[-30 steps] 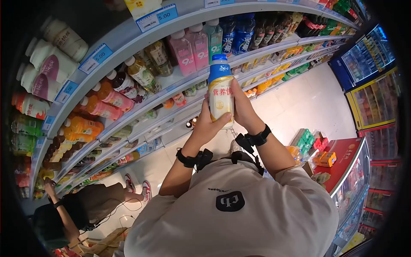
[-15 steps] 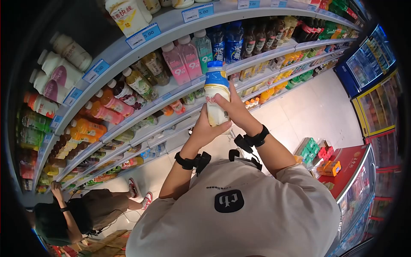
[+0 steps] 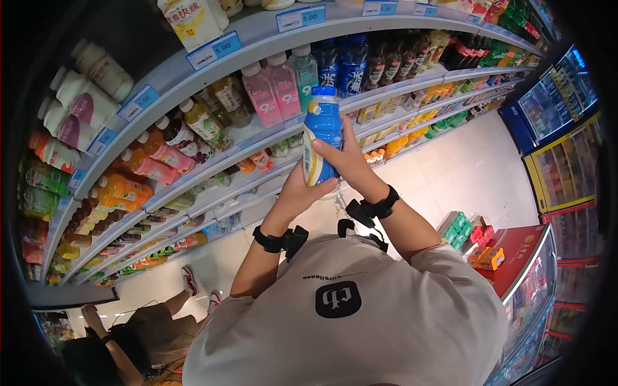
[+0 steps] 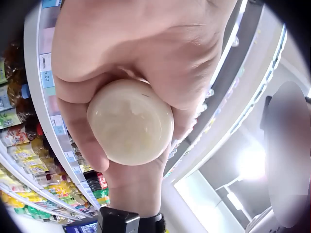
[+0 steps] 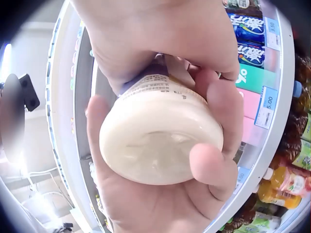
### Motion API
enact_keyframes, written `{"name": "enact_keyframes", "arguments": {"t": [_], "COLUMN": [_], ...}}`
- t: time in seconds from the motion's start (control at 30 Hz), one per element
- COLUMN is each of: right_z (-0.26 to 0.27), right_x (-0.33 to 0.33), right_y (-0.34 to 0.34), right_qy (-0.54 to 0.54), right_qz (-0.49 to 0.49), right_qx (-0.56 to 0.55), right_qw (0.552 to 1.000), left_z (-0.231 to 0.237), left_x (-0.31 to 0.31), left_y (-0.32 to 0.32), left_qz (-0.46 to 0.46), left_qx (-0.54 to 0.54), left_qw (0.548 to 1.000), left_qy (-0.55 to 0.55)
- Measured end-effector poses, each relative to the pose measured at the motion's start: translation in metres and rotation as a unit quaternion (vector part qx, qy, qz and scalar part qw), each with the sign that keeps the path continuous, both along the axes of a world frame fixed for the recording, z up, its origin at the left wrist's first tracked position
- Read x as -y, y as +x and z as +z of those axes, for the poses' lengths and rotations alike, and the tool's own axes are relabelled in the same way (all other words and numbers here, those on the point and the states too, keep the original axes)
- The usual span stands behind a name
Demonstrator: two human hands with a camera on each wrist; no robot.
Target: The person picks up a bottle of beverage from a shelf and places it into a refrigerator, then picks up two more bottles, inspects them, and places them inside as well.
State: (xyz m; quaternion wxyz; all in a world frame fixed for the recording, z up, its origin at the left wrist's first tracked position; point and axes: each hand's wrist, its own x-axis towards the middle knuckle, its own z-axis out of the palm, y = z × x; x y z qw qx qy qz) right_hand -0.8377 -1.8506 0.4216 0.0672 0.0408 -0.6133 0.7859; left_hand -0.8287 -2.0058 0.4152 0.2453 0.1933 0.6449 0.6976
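Both hands hold a milk drink bottle (image 3: 324, 122) upright in front of the chest, with a blue cap and a blue and yellow label. My left hand (image 3: 298, 198) grips its lower part, thumb across the base. Higher up on the other side, my right hand (image 3: 351, 157) curls round it, thumb over the label. In the left wrist view the pale bottle base (image 4: 131, 124) shows between both hands. The right wrist view has small label print (image 5: 167, 90) above the base, and the left hand's palm (image 5: 146, 206) beneath it.
Curved drink shelves (image 3: 257, 145) run along the front and left, with pink bottles (image 3: 262, 96) close beyond the hands. Price tags (image 3: 215, 50) line the upper edge. A red counter (image 3: 515, 254) stands at right, coolers (image 3: 553, 96) farther back. Another person (image 3: 151, 341) is at lower left.
The bottle has been turned in the hands: its white front with red lettering has rotated away and the blue label side now faces up. The right thumb has moved onto the label.
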Motion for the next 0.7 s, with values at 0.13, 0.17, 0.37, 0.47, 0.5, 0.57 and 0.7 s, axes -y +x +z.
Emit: {"name": "enact_keyframes", "arguments": {"t": [0.13,0.17,0.37,0.47,0.5,0.57,0.7], "right_z": [0.003,0.003,-0.006,0.004,0.001,0.002,-0.004], "right_x": [-0.010,-0.013,-0.016,-0.006,-0.005,-0.005,-0.010], "right_y": [0.000,0.000,0.003,0.003,0.003,0.002,0.007], "right_qy": [-0.113,-0.227,-0.092,0.082,0.076,0.085,-0.165], "right_qz": [0.103,0.165,0.146,0.044,0.026,0.035,0.174], "right_qx": [0.050,0.078,0.005,-0.030,-0.003,-0.010,0.059], "right_qw": [0.987,0.957,0.985,0.995,0.997,0.996,0.969], "left_z": [-0.019,-0.021,-0.017,-0.030,-0.033,-0.037,-0.032], "left_x": [0.005,0.011,0.015,0.015,0.014,0.013,0.014], "left_y": [-0.005,-0.009,-0.013,-0.018,-0.019,-0.018,-0.011], "left_qz": [-0.010,-0.104,-0.182,-0.058,-0.046,-0.034,-0.164], "left_qx": [0.022,0.109,0.163,-0.074,-0.059,-0.046,0.146], "left_qw": [0.997,0.974,0.945,0.995,0.997,0.998,0.953], "left_qy": [0.068,0.171,0.217,0.034,0.026,0.018,0.210]}}
